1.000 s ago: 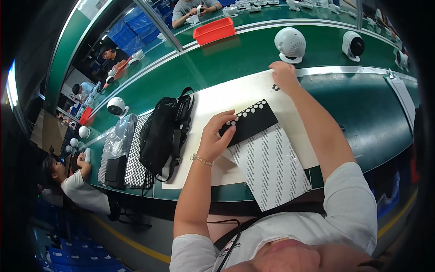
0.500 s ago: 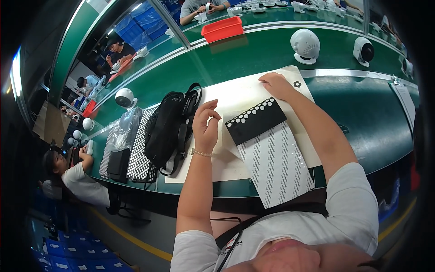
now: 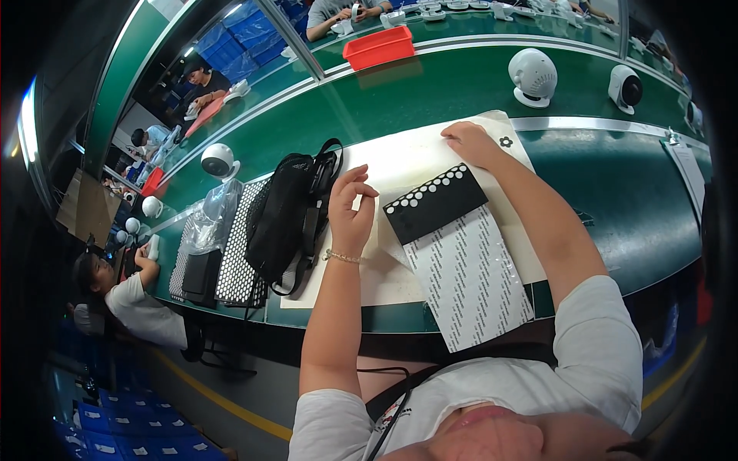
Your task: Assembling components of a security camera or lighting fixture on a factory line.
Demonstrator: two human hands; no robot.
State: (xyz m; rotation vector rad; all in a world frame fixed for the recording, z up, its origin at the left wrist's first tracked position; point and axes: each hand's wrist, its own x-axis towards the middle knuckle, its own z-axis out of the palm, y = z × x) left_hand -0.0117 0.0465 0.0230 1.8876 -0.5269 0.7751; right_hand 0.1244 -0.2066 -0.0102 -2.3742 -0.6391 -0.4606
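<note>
Left hand (image 3: 352, 211) had moved off the black strip (image 3: 437, 209), fingers bent, loosely parted; right hand (image 3: 473, 144) curled near the board's (image 3: 411, 163) far edge, grip unclear. The strip lay on the board, adjoining the white sheet (image 3: 470, 280).

- The head camera is looking down from the left one of two spots on the wearer's head, and is facing across the green table (image 3: 623, 203) toward its far side.
- It is sitting close: the wearer's white shirt (image 3: 492, 388) is filling the near edge, while the left hand (image 3: 353, 219) and right hand (image 3: 470, 144) are showing near mid-view.
- Far off, it is catching a red bin (image 3: 382, 55); near left, a yellow floor line (image 3: 219, 403).
- Its fisheye lens is bending the metal strip (image 3: 584, 123).
</note>
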